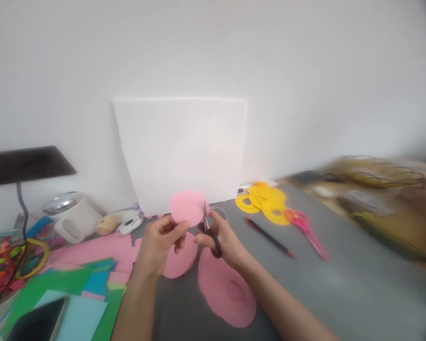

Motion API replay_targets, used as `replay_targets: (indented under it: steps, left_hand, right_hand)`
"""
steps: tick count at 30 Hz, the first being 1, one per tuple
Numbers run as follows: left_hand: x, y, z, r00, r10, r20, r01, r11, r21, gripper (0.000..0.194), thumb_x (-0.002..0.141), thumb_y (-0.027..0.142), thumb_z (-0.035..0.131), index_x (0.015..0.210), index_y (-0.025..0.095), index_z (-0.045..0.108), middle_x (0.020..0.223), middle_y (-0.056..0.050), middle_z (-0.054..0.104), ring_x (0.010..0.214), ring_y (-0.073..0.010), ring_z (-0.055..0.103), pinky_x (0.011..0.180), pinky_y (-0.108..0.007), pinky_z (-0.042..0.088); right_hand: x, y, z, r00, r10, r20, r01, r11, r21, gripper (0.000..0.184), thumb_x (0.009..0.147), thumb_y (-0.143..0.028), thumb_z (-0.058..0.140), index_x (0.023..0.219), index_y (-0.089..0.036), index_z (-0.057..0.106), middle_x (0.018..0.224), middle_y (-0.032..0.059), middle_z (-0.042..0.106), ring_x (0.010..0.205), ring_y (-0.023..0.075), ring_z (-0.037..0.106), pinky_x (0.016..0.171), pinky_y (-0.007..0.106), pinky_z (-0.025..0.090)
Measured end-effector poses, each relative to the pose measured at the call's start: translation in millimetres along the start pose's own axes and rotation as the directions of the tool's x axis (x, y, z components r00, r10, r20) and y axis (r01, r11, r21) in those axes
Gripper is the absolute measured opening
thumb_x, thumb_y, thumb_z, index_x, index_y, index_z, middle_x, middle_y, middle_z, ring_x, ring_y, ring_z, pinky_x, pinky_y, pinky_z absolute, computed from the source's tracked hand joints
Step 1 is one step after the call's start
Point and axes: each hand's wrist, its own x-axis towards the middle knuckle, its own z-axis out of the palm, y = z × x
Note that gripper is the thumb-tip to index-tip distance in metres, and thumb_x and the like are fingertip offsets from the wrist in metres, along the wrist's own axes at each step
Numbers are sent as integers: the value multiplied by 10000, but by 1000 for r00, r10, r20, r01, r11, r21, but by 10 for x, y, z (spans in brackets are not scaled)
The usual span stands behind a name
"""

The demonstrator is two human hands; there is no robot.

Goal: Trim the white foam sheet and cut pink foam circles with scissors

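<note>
A pink paper circle [187, 207] is pinched at its lower edge between the thumb and fingers of my left hand [165, 237]. My right hand [220, 237] grips dark-handled scissors [213, 240], their blades up against the circle's right edge. Below my left hand lies another pink paper disc [179, 259]. Several more pink circles [230, 296] overlap on the grey table under my right wrist, the top one with a ring cut or marked in its middle.
Yellow paper rings [264, 201], a black and red pencil [270, 237] and pink scissors [308, 232] lie to the right. Coloured paper sheets [62, 284], a phone [39, 322] and a white mug [73, 222] are left. A white board [184, 151] leans on the wall.
</note>
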Motion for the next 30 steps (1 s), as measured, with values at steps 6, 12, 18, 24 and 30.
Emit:
replay_targets:
  steps: [6, 12, 18, 24, 30]
  left_hand:
    - [1, 24, -32, 1000, 4, -9, -4, 1000, 8, 222, 673, 341, 736, 623, 149, 637, 470, 39, 516, 434, -75, 440, 414, -204, 340]
    - [-1, 33, -47, 1000, 6, -10, -6, 1000, 17, 225, 673, 348, 734, 633, 150, 635, 473, 35, 522, 438, -81, 449, 416, -208, 348]
    - [4, 39, -29, 1000, 11, -21, -10, 999, 37, 222, 669, 345, 731, 632, 148, 635, 466, 34, 515, 435, -83, 443, 420, -214, 353]
    - [6, 20, -51, 1000, 19, -15, -18, 997, 68, 239, 680, 345, 729, 588, 158, 612, 455, 32, 521, 438, -86, 449, 430, -217, 362]
    - [36, -11, -90, 998, 43, -39, -40, 996, 85, 236, 667, 355, 748, 602, 163, 627, 470, 26, 539, 451, -91, 465, 422, -213, 363]
  right_hand:
    - [3, -11, 22, 1000, 12, -4, -12, 1000, 5, 548, 653, -402, 781, 1019, -215, 419, 569, -104, 424, 437, 51, 258, 417, 211, 196]
    - [-1, 16, 35, 1000, 20, -8, -20, 1000, 5, 564, 676, -400, 766, 1071, -200, 417, 582, -97, 456, 424, 45, 258, 399, 211, 189]
    - [-7, -1, 23, 1000, 5, 12, -5, 999, 35, 570, 665, -396, 779, 1065, -210, 418, 608, -91, 464, 436, 46, 262, 406, 213, 191]
    - [13, -20, 35, 999, 35, -23, -34, 999, 36, 579, 637, -403, 795, 1036, -205, 424, 573, -101, 458, 427, 48, 291, 417, 211, 198]
    - [48, 112, 4, 998, 57, -34, -54, 995, 86, 628, 616, -394, 810, 1070, -198, 423, 647, -61, 547, 505, 84, 442, 450, 207, 269]
